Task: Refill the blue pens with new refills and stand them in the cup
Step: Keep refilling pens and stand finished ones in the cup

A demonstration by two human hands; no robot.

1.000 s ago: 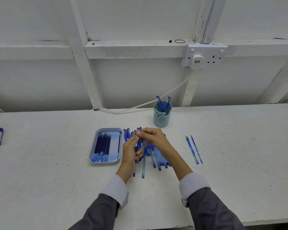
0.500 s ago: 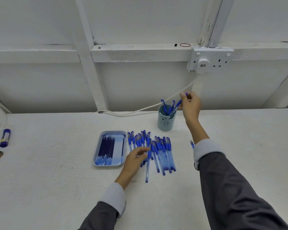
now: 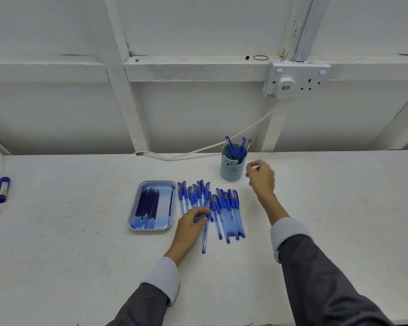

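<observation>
The left hand (image 3: 190, 228) lies low over the table (image 3: 80, 243), its thumb and curled fingertips closed on one pen (image 3: 205, 234) at the near left side of the row. That pen rests on the table, pointing near to far, and its near end sticks out closer to the person than the others. The loose pens (image 3: 224, 210) lie side by side just to its right and beyond it, caps toward the far side, touching or overlapping one another. Just left of them sits a shallow tray (image 3: 134, 208) holding dark refills (image 3: 149, 203) laid lengthwise. The right hand (image 3: 260, 178) hangs above the table just right of the cup (image 3: 231, 168). It is blurred, but its fingers look loosely curled with nothing between them. The cup stands at the far side of the table, beyond the row, with three capped pens (image 3: 238, 149) leaning upright inside it. A white cable (image 3: 198, 151) runs behind the cup up to a wall socket (image 3: 297, 78). At the far left edge of the table lies a glue stick (image 3: 2, 189).
</observation>
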